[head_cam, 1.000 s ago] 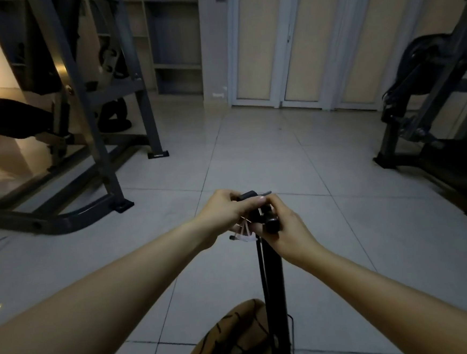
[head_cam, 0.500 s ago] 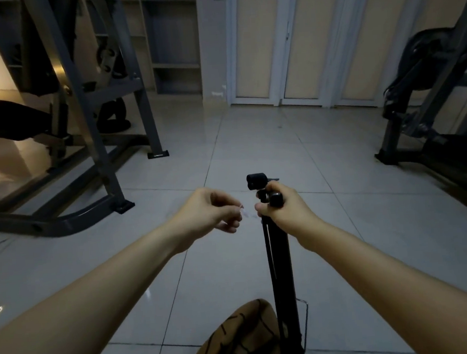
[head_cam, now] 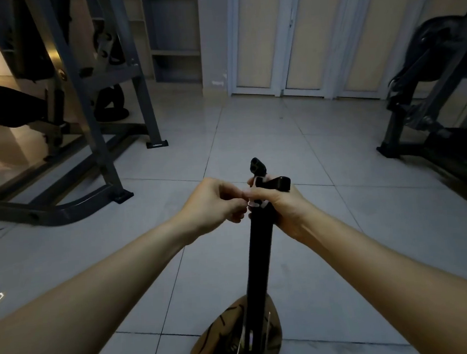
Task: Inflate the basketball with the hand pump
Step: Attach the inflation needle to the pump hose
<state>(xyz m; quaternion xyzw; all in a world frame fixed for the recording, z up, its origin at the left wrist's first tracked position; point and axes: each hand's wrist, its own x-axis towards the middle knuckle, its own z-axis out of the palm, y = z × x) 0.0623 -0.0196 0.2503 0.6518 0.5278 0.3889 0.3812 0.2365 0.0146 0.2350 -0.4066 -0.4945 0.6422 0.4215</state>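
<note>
A: Basketball (head_cam: 212,343) lies slack on the floor (head_cam: 330,253) at the near edge, by the foot of the upright pump (head_cam: 261,258).

B: Hands?

A: Right hand (head_cam: 284,210) grips the barrel top. Left hand (head_cam: 215,206) pinches a small white piece (head_cam: 255,204) there.

B: Risk?

A: A loose pinch could drop the piece; the pump could tilt.

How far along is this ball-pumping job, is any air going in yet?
Done: the pump stands upright by the basketball. In hand: the right hand grips the pump's top while the left hand pinches a small white piece there. Left: the nozzle head points up, unattached, and the ball lies limp, so all pumping remains.
</note>
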